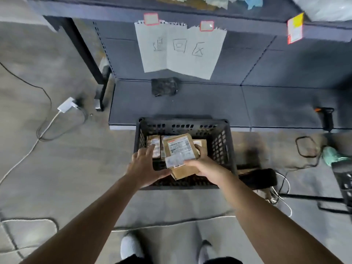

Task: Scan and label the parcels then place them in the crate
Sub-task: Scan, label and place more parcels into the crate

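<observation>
A black perforated crate [222,149] stands on the floor in front of a low dark shelf. Over its opening my right hand [206,164] grips a flat brown cardboard parcel [187,171] with white printed labels on its top face. My left hand [145,165] is at the parcel's left edge, fingers spread and fairly straight, its thumb under the near corner. Inside the crate lie other labelled brown parcels [153,144], at the back left and behind the held one.
A handheld scanner [326,116] lies on the low shelf [266,109] at the right. White papers with handwriting [179,50] hang from the shelf above. Cables and a white charger [66,106] lie on the floor at left; cords, a black object and a stand at right.
</observation>
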The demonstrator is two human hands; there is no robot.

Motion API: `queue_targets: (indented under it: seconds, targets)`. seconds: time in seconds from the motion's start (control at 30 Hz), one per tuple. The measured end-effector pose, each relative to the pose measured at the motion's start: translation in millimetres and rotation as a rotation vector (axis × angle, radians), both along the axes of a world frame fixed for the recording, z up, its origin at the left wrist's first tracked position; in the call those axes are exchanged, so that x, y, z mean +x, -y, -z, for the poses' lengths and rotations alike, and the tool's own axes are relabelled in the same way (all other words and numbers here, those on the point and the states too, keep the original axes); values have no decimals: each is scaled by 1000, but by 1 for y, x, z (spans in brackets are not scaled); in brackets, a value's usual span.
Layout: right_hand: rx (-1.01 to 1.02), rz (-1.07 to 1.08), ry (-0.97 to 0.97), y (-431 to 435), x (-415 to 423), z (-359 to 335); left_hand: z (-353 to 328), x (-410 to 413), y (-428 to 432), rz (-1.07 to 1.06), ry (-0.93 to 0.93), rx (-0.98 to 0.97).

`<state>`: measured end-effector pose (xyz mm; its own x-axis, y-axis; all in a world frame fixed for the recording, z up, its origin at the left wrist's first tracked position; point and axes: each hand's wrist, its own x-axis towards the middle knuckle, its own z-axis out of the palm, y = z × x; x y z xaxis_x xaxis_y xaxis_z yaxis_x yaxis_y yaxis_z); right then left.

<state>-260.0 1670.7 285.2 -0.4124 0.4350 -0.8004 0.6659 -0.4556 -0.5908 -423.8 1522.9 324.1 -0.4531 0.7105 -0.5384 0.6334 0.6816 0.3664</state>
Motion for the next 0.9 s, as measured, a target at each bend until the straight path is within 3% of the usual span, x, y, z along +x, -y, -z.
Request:
queue_targets:
  seconds: [0.2, 0.4, 0.6, 0.73, 0.9]
  targets:
    - [-23, -76, 101, -6, -23, 113, 109, -16, -12, -15, 20, 20]
    - [-24, -100, 138, -2, -45, 188, 177, -28, -18, 115, -68, -7]
    - [-84, -191, 189, 12, -73, 237, 213, -46, -19, 189, -92, 21]
    - [-56, -377, 304, 30, -94, 264, 229, -45, -19, 333, -175, -69]
    - [-19, -457, 338, 33, -103, 275, 247, -41, -16, 456, -259, -195]
